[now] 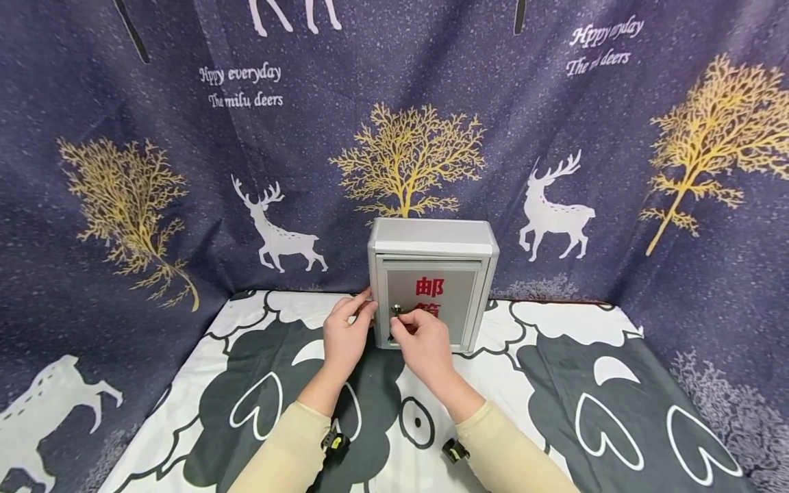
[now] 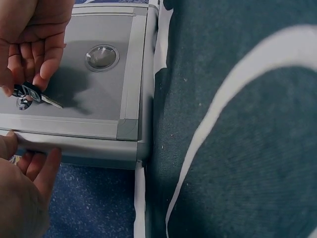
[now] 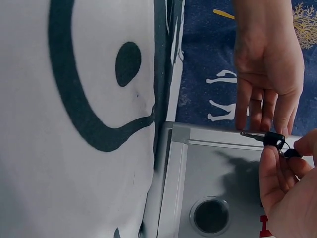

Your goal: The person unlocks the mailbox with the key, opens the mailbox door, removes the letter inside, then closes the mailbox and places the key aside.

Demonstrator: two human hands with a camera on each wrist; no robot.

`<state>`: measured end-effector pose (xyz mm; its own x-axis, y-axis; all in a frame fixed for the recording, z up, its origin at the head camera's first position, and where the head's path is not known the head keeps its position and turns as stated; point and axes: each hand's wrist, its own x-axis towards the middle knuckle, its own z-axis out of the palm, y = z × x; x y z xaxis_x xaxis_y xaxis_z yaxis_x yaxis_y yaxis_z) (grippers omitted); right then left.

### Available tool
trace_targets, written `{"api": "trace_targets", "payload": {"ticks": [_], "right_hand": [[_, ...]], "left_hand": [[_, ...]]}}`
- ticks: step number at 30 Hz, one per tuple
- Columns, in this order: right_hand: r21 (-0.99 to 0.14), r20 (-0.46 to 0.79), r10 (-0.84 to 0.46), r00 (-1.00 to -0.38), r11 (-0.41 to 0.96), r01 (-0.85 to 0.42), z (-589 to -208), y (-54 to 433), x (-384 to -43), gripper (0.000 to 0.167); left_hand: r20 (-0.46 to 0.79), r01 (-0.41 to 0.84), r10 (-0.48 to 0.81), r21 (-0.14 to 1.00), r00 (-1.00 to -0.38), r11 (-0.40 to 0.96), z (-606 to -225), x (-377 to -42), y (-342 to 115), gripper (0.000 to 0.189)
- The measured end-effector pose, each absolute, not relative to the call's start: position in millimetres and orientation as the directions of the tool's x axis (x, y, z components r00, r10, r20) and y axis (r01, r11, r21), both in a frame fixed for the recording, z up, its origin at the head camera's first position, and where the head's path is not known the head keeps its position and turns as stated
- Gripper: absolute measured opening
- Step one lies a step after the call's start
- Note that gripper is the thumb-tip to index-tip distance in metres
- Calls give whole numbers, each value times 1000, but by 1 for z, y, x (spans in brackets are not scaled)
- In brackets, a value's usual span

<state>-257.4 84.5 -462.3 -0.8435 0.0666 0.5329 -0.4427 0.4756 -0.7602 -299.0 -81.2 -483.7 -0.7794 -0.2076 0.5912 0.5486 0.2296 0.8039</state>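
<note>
A silver-grey metal mailbox [image 1: 434, 237] with red characters on its front stands upright at the back of the table. My right hand [image 1: 427, 344] is at the left part of its door, thumb and fingers pinching a black-headed key [image 3: 292, 153] at the round lock [image 2: 23, 103]. The blade of this key is hidden. From its ring hangs a second black-headed key [image 3: 274, 140], blade pointing down toward the table. Along the mailbox's left side, my left hand [image 1: 346, 333] touches the edge with fairly straight fingers. Low on the door is a round disc [image 2: 102, 58].
A cloth [image 1: 468, 390] with black, white and dark grey cartoon shapes covers the table. Behind and on both sides hangs a dark blue curtain [image 1: 425, 75] printed with deer and golden trees. The mailbox stands near the curtain at the table's back edge.
</note>
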Motion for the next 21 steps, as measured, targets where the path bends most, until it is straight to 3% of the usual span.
{"api": "trace_targets", "payload": {"ticks": [21], "right_hand": [[-756,529,20,-848,466,-460,-462,90,-246,4]], "left_hand": [[614,558,-212,784,-760,272,-485,-299,-83,27]]}}
